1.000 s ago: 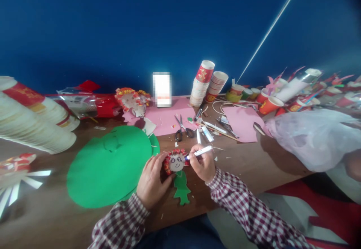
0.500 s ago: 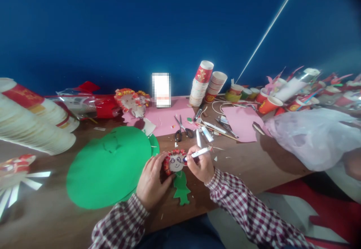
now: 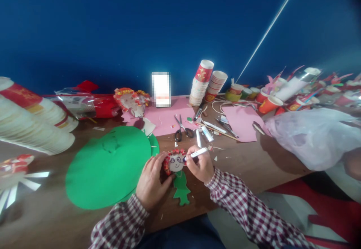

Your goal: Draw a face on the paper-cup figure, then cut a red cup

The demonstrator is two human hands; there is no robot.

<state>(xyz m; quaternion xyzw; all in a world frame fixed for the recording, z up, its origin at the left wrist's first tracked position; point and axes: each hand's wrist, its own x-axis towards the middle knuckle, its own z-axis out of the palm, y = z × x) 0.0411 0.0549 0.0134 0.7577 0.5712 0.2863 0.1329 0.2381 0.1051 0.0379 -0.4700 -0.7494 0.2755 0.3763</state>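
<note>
A small paper figure lies on the table with a round white face [image 3: 177,164], a fringe of red paper round it and a green fish-shaped body [image 3: 181,189]. Eyes and a smile are drawn on the face. Around the left edge of the face rests my left hand [image 3: 153,181], its fingers and thumb holding the figure down. My right hand [image 3: 200,166] grips a white marker [image 3: 199,152], whose dark tip is at the right side of the face, by the drawn eye.
Large green paper [image 3: 107,170] lies left. Black scissors [image 3: 183,129], pens and pink paper [image 3: 242,123] are beyond my hands. Stacked cups [image 3: 201,83] stand behind; more cup stacks [image 3: 36,117] lean at far left. A plastic bag [image 3: 313,136] sits right.
The marker in my right hand has tilted and shifted slightly left at its rear end. My left hand and the figure look unmoved.
</note>
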